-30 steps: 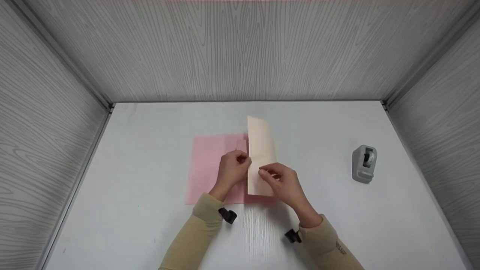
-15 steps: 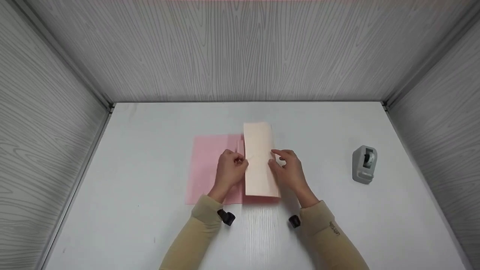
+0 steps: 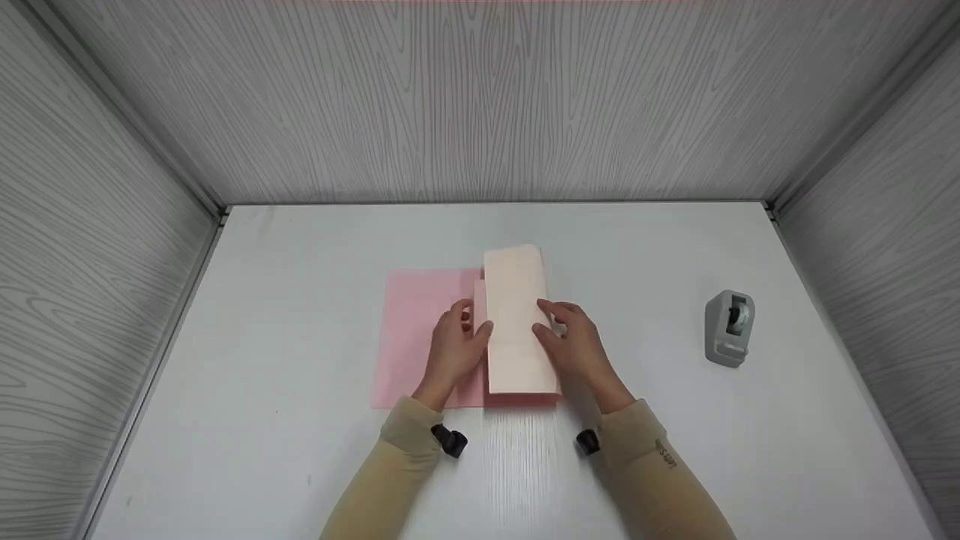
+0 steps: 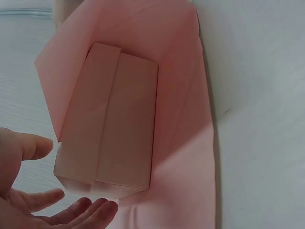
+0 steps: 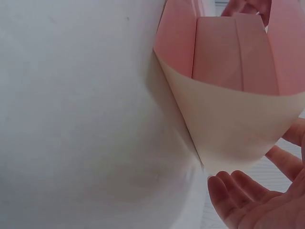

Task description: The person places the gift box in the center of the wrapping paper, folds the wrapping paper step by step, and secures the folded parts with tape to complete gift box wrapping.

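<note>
A sheet of paper (image 3: 420, 337), pink on one face and cream on the other, lies under a pink box (image 4: 126, 119). Its right part bends up and over as a cream flap (image 3: 515, 337), hiding most of the box in the head view. My left hand (image 3: 454, 349) is at the box's left side, fingers loosely bent, thumb at the flap's free edge. On the other side, my right hand (image 3: 579, 349) rests its thumb and fingertips against the curved outside of the flap, fingers relaxed. The right wrist view shows the box inside the bent sheet.
A grey tape dispenser (image 3: 729, 328) with a roll in it stands at the right of the white table (image 3: 285, 330). Grey wood-grain panels (image 3: 480, 105) enclose the back and both sides. Each wrist carries a small black camera (image 3: 450, 441).
The cream flap has come further left and lower over the box. My right hand has moved from the flap's face to its right side. My left hand has loosened its fingers.
</note>
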Available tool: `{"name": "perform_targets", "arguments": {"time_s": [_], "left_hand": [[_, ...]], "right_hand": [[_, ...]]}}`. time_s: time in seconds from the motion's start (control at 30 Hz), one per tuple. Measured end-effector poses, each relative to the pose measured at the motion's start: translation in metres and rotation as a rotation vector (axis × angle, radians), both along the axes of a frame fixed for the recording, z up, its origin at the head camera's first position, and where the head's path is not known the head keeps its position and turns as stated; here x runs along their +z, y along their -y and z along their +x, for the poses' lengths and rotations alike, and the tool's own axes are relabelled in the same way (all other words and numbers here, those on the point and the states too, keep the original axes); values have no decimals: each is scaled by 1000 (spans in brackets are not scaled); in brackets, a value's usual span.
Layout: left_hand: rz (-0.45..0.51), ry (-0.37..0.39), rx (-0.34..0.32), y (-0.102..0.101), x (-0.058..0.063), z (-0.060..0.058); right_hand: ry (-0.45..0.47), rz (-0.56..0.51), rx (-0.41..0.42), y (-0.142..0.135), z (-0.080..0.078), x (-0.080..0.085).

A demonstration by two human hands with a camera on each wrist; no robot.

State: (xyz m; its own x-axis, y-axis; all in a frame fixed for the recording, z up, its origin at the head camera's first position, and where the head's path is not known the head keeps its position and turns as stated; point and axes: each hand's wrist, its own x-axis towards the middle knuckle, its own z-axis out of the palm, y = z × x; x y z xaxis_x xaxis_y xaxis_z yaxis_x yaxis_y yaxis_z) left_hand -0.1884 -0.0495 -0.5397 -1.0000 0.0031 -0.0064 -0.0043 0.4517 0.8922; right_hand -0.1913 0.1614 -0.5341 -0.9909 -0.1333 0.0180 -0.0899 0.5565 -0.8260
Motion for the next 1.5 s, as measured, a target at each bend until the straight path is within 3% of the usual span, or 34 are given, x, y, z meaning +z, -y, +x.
{"name": "perform_targets", "arguments": {"time_s": [0.17, 0.63, 1.27, 1.5], "left_hand": [[10, 40, -27, 1, -5, -1], [61, 26, -10, -2, -8, -3], [76, 25, -41, 0, -6, -4], [71, 36, -37, 1, -7, -4]], "right_hand": [[9, -16, 3, 1, -1, -2], [79, -50, 12, -3, -5, -2], [26, -64, 24, -4, -8, -7], [76, -77, -1, -6, -9, -9]]}}
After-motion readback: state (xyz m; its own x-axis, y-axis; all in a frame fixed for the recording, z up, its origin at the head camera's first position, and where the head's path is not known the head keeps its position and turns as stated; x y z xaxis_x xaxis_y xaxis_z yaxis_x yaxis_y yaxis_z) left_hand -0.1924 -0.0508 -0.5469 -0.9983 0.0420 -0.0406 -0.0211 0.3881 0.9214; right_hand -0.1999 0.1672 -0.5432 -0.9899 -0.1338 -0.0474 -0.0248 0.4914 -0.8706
